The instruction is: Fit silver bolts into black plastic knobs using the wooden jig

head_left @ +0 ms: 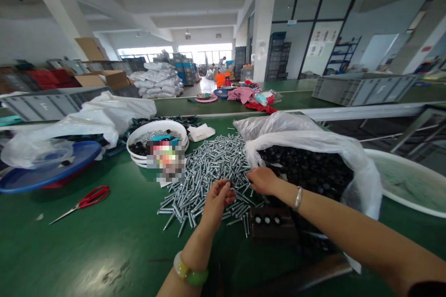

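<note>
My left hand [218, 199], with a bangle at the wrist, is over the near right part of a pile of silvery bolts [205, 167]. Its thumb and fingers are pinched together; a small dark bit shows at the tips, too small to name. My right hand [264, 180] is closed, fingers curled, between the pile and the mouth of a clear plastic bag [365, 181] of small black parts [313, 169]. What it holds, if anything, is hidden. Below both hands sits a dark block [272, 229] with three round pieces set in its top.
Red-handled scissors [93, 196] lie at the left near a blue tray [52, 174]. White tubs [139, 160] with small parts stand behind the bolts. At the right is a round white tray [411, 181]. Grey crates [362, 89] stand on the far bench.
</note>
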Demonstrator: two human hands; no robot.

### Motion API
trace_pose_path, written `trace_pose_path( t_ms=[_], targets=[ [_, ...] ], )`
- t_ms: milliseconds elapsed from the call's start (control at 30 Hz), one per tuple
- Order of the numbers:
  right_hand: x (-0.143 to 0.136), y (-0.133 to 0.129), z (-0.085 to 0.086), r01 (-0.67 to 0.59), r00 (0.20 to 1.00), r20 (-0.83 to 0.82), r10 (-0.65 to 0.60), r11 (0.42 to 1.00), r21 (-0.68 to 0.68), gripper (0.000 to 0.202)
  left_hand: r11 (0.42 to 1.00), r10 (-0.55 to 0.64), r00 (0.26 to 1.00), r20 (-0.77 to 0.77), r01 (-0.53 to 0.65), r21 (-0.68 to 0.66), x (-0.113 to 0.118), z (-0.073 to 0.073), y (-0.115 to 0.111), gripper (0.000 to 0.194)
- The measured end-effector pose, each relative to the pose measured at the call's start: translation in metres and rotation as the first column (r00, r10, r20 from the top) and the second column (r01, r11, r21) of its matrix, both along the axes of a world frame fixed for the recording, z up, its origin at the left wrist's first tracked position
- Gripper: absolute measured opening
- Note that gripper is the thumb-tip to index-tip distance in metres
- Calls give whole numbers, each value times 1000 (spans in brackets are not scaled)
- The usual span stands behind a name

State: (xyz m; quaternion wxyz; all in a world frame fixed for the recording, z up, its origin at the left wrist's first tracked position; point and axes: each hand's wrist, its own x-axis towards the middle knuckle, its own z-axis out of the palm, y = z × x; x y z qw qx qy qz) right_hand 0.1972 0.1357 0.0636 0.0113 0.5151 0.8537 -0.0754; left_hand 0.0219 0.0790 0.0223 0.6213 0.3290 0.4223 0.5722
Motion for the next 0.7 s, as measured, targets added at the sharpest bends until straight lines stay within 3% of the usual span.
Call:
trace_pose_path(
  t_ms=[167,333,500,700],
  targets=[
    [-19,2,-8,84,992,92,-83,996,-8,23,997,-29,990,135,37,-62,5,-8,-2,29],
    [-33,16,-15,224,973,70,-220,973,-53,32,992,-42,983,179,62,-106,3,-12,1,21],
    [-28,23,-14,262,955,-95,-279,951,-162,31,984,-62,963,261,102,-144,-1,-12,1,17],
    [-5,-4,5,112,854,-457,-247,947,-303,46,973,-117,935,335,175,-148,0,-12,0,19]
  ],
)
